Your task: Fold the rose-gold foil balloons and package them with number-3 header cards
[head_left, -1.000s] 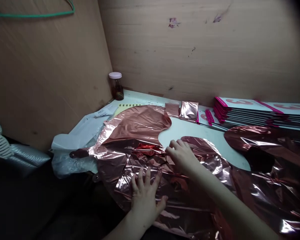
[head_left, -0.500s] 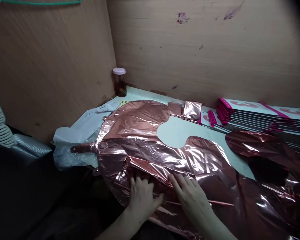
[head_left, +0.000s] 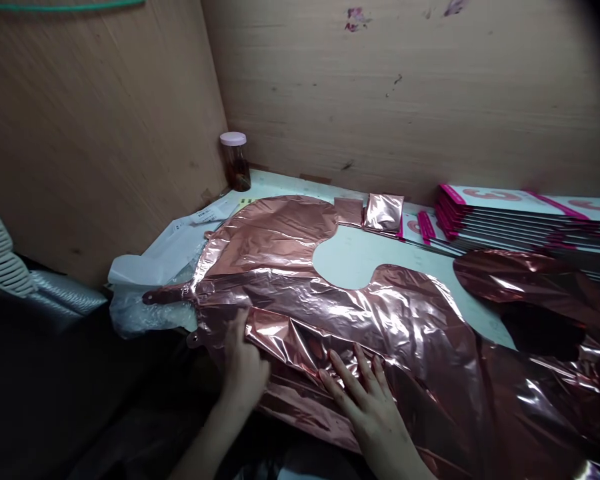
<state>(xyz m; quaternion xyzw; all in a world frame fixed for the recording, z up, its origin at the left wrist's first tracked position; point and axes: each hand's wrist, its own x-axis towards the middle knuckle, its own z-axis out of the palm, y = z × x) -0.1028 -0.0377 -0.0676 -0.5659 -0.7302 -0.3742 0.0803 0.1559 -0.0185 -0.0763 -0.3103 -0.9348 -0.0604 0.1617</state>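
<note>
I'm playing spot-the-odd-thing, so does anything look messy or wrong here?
Yes. Purple smudges stain the back wall, standing out against its pale wood. At the left end of the table, a crumpled plastic bag bulges out beside loose papers, so that corner looks untidy. The shiny foil is wrinkled, but I can't make out a tear.

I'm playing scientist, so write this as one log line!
left hand: at folded foil | right hand: spread on it | lidded jar: behind

Pale-lidded jar [head_left: 237,167] stands in back corner of surface [head_left: 343,257]; white papers [head_left: 165,240], crumpled clear plastic [head_left: 139,315] lie left.
</note>
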